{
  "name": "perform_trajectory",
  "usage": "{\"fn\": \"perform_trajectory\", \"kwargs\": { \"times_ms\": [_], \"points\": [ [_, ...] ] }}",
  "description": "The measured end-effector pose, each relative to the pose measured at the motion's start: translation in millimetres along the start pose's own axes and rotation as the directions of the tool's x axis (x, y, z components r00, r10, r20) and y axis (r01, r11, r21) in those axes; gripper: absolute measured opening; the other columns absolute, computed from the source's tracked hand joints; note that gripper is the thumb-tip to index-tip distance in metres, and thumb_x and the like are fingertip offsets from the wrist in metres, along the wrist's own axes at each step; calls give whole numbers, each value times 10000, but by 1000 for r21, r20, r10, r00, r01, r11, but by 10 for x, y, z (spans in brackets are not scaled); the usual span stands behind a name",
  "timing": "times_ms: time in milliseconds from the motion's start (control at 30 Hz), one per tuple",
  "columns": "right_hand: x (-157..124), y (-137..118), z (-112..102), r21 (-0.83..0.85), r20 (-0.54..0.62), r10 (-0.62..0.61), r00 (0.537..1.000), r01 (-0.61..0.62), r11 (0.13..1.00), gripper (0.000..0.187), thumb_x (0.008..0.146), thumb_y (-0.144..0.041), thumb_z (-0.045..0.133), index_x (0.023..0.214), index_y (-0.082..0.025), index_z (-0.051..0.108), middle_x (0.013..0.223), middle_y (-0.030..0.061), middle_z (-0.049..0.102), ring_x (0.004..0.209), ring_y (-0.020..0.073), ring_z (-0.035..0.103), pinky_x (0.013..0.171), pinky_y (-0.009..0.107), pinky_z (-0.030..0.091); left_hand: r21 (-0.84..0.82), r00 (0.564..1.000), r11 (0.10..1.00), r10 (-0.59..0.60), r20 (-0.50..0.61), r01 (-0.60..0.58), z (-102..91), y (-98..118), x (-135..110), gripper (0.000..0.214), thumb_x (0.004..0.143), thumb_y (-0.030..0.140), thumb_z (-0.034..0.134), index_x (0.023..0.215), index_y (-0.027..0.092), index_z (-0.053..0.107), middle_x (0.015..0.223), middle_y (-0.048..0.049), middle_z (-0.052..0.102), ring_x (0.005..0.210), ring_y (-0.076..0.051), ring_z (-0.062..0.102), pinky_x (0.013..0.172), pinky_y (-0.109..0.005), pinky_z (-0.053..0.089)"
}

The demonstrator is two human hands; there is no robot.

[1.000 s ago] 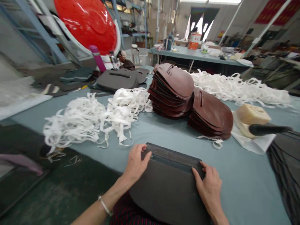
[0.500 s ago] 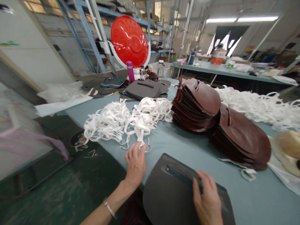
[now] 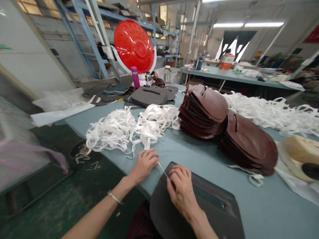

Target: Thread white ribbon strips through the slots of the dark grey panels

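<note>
A short white strip is stretched between my two hands. My left hand, fingers closed, has one end of it, just in front of a loose heap of white strips. The other end runs into the pinched fingers of my right hand. That hand rests over the upper left part of a dark grey rounded panel with a long slot. The panel lies flat at the table's near edge, partly covered by my right hand and forearm.
Stacks of brown leather panels stand to the right on the blue-green table. Beyond them lies a long heap of white strips. A tape roll sits at far right. Grey panels, a purple bottle and a red basin are behind.
My right hand has moved left across the dark panel to its upper left corner. My left hand has closed, and a white strip now spans both hands. The view has shifted slightly.
</note>
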State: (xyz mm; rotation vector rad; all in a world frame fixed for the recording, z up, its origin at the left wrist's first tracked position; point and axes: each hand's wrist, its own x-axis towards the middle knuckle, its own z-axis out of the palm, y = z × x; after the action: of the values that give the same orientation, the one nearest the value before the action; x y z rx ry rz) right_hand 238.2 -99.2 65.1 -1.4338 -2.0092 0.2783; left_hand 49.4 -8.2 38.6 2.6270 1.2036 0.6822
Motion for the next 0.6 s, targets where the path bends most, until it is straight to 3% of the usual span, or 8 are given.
{"fn": "perform_trajectory", "kwargs": {
  "times_ms": [100, 200, 300, 400, 467, 600],
  "points": [
    [-228, -11, -244, 194, 108, 249, 962, -266, 944, 255, 928, -285, 421, 690, -205, 468, 641, -25, 492, 619, 124, 466, 616, 247, 374, -77, 988, 992, 109, 109, -101, -77, 55, 162, 176, 919, 236, 464, 915, 212, 639, 1065, -65, 641, 1114, -222, 512, 959, -406, 289],
    [-467, 164, -481, 271, 184, 439, 879, -475, 837, 270, 936, -380, 428, 739, -211, 499, 614, -46, 468, 561, 108, 425, 544, 224, 329, -241, 960, 967, 141, 242, -82, -147, 195, 271, 280, 949, 316, 399, 934, 195, 651, 909, -56, 633, 871, -174, 567, 841, -314, 370],
    [-737, 443, -745, 234, 143, 520, 842, -539, 809, 255, 932, -396, 432, 814, -207, 557, 705, -20, 553, 662, 132, 506, 630, 232, 369, -423, 935, 902, 73, 347, 86, -165, 362, 291, 326, 949, 366, 380, 961, 190, 655, 884, -38, 635, 835, -163, 577, 776, -260, 403],
    [-1026, 619, -938, 177, 126, 599, 791, -612, 771, 269, 923, -401, 432, 808, -205, 575, 738, -3, 584, 707, 149, 540, 669, 240, 387, -509, 876, 820, 18, 483, 263, -113, 536, 244, 291, 923, 365, 417, 940, 196, 653, 844, -7, 654, 772, -149, 582, 716, -236, 411],
    [-1200, 623, -978, 150, 134, 647, 751, -660, 736, 290, 918, -410, 425, 781, -205, 578, 708, -6, 573, 680, 147, 538, 646, 238, 389, -520, 849, 798, 19, 527, 305, -61, 632, 203, 289, 913, 362, 417, 889, 193, 650, 834, -2, 659, 768, -150, 584, 715, -235, 411],
    [-1434, 506, -936, 130, 127, 721, 682, -732, 669, 328, 906, -440, 407, 773, -209, 597, 634, -18, 539, 603, 139, 520, 587, 232, 382, -517, 849, 793, -1, 528, 323, 32, 724, 158, 304, 908, 369, 395, 862, 194, 639, 895, -12, 670, 836, -159, 592, 767, -241, 411]
  ]
}}
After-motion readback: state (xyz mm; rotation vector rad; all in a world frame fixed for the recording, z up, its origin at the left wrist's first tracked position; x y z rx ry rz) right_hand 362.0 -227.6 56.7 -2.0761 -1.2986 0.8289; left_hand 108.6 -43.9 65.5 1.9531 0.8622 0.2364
